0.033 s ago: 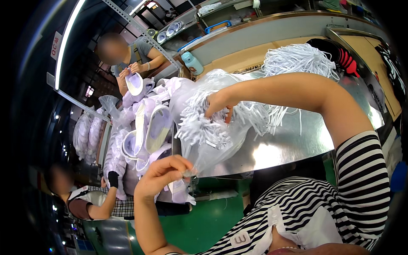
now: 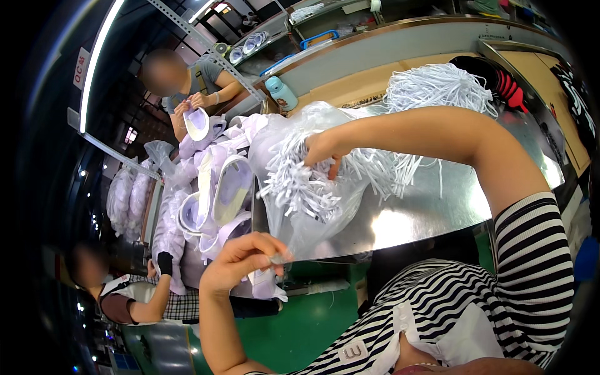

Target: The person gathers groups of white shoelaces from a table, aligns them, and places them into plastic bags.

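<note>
My left hand is closed in a pinch on the edge of a clear plastic bag, just off the front edge of the metal table. Inside the bag lies a tangled bunch of white shoelaces. My right hand reaches across the table into that bunch, its fingers curled round some laces and partly hidden by them. More white laces trail out to the right. A larger heap of white laces lies farther back. Pale lilac and white shoe uppers are piled just left of the bag.
A light blue bottle stands behind the pile. Black and red pieces lie at the far right. One co-worker holds a shoe upper beyond the pile; another works at the left. Below is green floor.
My left hand has shifted very slightly to the right, with the bag edge still pinched. The lace bunch under my right hand has spread a little.
</note>
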`<state>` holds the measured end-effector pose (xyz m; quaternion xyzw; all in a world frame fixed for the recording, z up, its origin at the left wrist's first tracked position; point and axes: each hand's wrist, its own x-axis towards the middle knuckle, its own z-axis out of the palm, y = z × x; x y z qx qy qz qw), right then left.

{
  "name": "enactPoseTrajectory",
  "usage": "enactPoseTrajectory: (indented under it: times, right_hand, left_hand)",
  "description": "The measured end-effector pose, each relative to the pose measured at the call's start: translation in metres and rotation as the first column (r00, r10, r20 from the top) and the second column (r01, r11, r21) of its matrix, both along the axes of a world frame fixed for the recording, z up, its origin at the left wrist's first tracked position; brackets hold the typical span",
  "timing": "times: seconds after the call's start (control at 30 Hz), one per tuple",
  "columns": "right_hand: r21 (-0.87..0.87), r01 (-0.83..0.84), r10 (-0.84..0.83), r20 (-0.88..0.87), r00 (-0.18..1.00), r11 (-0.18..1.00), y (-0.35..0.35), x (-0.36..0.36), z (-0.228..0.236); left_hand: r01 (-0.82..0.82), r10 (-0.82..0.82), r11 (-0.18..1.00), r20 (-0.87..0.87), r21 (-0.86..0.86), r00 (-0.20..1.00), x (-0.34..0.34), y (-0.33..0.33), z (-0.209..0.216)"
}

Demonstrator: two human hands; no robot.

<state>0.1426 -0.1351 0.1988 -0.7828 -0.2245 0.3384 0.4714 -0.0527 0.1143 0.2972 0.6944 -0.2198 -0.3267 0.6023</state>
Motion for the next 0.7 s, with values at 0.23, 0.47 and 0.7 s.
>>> enactPoseTrajectory:
  times: [0.23,0.47,0.7]
  right_hand:
    - [0.144,-0.019,0.031,-0.079,0.996,0.989,-0.011,-0.033,0.022]
    - [0.1,-0.073,0.072,0.01,0.997,0.992,-0.06,-0.053,0.036]
    - [-0.373,-0.034,0.163,0.32,0.933,0.927,-0.093,-0.102,0.086]
  left_hand:
    - [-0.264,-0.28,0.575,0.489,0.775,0.826,-0.018,-0.017,-0.004]
    - [0.019,-0.365,0.83,0.518,0.557,0.774,-0.026,-0.024,0.005]
    - [-0.297,-0.394,0.46,0.492,0.837,0.776,-0.042,-0.03,-0.008]
